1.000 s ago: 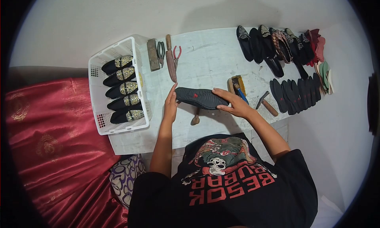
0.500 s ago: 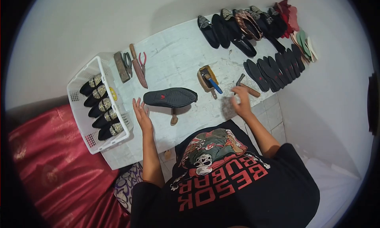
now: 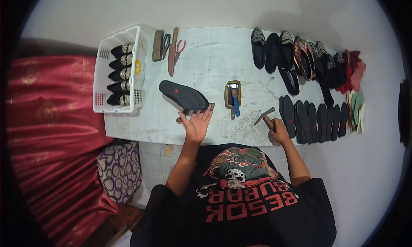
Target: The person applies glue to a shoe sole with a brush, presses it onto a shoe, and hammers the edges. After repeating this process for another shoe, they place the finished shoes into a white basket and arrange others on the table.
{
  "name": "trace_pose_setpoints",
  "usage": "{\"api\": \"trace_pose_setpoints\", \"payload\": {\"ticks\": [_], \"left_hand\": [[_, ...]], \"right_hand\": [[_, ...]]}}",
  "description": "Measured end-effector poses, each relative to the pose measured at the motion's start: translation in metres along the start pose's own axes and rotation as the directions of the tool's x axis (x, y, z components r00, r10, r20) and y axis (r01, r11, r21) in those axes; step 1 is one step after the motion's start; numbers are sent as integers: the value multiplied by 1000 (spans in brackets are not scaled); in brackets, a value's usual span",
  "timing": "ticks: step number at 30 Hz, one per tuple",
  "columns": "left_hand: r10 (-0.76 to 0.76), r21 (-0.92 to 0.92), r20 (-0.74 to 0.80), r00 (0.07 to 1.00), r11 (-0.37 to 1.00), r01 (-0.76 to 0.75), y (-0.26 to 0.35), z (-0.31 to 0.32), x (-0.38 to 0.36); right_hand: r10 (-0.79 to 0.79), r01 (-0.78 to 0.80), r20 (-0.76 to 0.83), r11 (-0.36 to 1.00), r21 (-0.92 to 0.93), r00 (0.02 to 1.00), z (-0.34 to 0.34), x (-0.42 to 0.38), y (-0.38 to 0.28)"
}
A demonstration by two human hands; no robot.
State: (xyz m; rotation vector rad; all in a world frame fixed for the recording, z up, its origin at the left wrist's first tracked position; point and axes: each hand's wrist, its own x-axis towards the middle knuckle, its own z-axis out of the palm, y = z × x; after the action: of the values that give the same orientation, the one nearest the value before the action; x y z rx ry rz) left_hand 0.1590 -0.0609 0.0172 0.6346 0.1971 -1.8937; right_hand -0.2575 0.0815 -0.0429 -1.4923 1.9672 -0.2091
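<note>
A black shoe (image 3: 183, 95) rests sole up above the table, with a small red mark on its sole. Part of a support (image 3: 179, 118) shows beneath it, mostly hidden. At the shoe's right end, my left hand (image 3: 197, 126) is palm up with fingers stretched out; the fingertips meet or nearly meet the edge. My right hand (image 3: 280, 133) has its fingers wrapped round the handle of a hammer (image 3: 265, 115), whose metal head points up and left. Between the hands, farther back, stands a glue container (image 3: 227, 102) with a blue-handled brush (image 3: 236, 105) in it.
A white basket (image 3: 98, 92) holds several black shoes at the left. Beside it lie a block (image 3: 157, 45), a sheathed knife (image 3: 172, 58) and red-handled pliers (image 3: 182, 47). Black soles (image 3: 299, 118) and shoe uppers (image 3: 258, 49) line the right side of the table (image 3: 206, 54).
My right hand has taken hold of the hammer. My left hand has gone from the shoe's left end to its right end. The shoe sits more slanted, and the camera view has turned.
</note>
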Motion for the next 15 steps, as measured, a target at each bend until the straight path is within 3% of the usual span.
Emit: {"api": "trace_pose_setpoints", "payload": {"ticks": [4, 7, 11, 12, 15], "left_hand": [[126, -172, 170, 977, 980, -97, -16, 7, 32], [215, -245, 205, 955, 956, -163, -24, 15, 49], [247, -286, 359, 900, 947, -146, -21, 21, 67], [245, -298, 381, 891, 945, -133, -20, 24, 69], [236, -338, 369, 899, 935, -106, -20, 19, 70]], "right_hand": [[113, -102, 143, 991, -84, 983, -29, 21, 14], [201, -211, 129, 975, 73, 971, -60, 14, 9], [174, -167, 14, 910, 380, 985, -102, 8, -48], [50, -38, -27, 941, 337, 998, -112, 9, -65], [5, -23, 44, 911, 411, 999, -146, 4, -174]]}}
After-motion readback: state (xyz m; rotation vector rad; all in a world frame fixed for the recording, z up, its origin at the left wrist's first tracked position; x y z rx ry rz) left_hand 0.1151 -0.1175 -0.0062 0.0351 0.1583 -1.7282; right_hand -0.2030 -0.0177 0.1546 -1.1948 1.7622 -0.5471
